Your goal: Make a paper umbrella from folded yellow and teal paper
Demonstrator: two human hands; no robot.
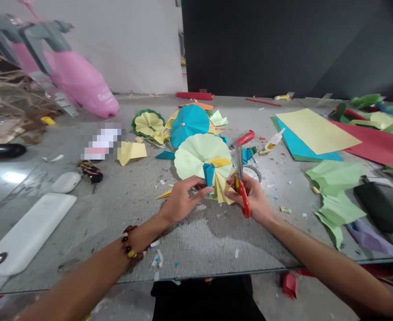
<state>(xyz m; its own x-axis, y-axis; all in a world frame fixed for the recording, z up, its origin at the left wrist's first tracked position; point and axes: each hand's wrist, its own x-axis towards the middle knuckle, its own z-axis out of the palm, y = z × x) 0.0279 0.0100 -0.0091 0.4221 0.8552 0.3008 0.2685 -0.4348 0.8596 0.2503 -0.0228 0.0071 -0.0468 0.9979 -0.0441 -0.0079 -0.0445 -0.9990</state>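
Observation:
My left hand (183, 199) is closed, pinching a narrow folded strip of blue paper (208, 173) between thumb and fingers. In my right hand (257, 200) are red-handled scissors (244, 200), blades pointing away from me. The fingertips of that same hand also grip a pleated piece of yellow paper (220, 189), fanned out towards the left hand. Just behind both hands lies a round, scalloped light green paper (196, 156). A blue paper disc (190, 125) with creases sits beyond it, partly covered by the green one.
Scalloped yellow and green paper rounds (148, 122) lie at the back left. A red-handled cutter (245, 139), a glue bottle (274, 140) and coloured sheets (316, 131) are to the right. Pink spray bottles (82, 82), keys (94, 175) and a white power bank (29, 232) occupy the left.

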